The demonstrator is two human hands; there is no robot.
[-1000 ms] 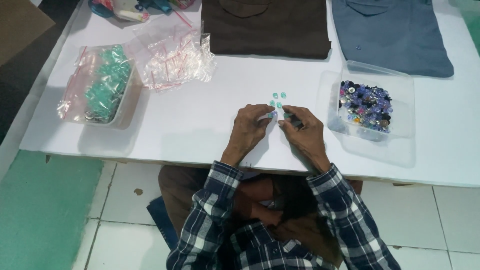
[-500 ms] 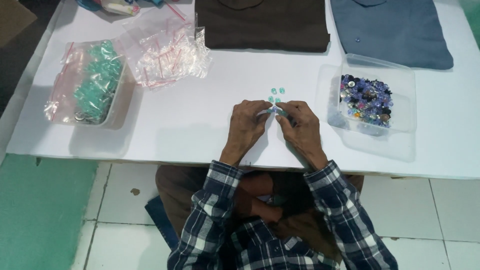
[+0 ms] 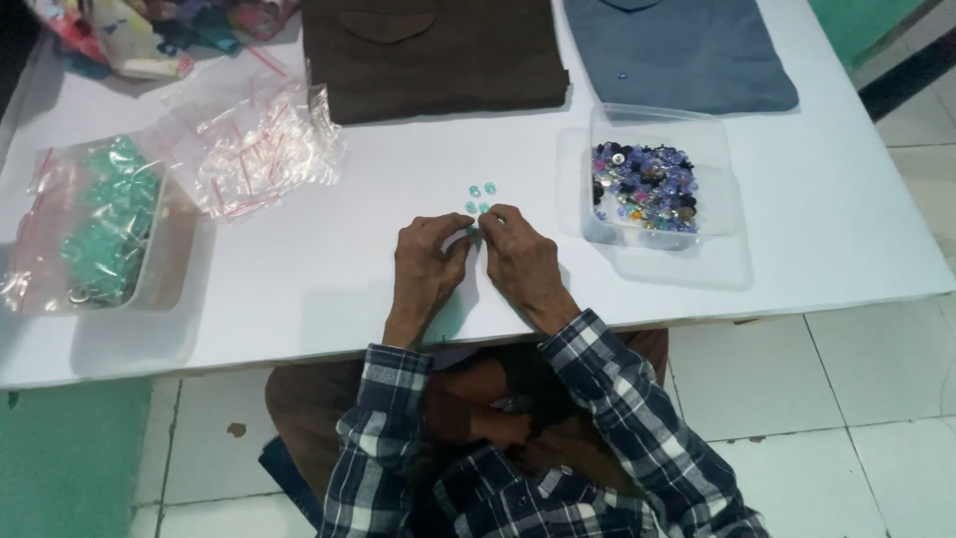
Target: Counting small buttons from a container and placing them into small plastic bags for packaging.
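At far left on the white table, a clear plastic tub of teal-green buttons wrapped in a plastic bag; just right of it, a loose heap of small clear zip bags with red strips. Further back, a folded dark brown shirt. At centre, near the front edge, left hand and right hand side by side, fingertips meeting, both curled and pinching at a small teal button between them; grip itself too small to make out exactly. Just beyond the fingertips, three more small teal buttons lying on the table. Right of these, a clear plastic container of mixed purple, black and silver buttons, and behind it a folded blue-grey shirt.
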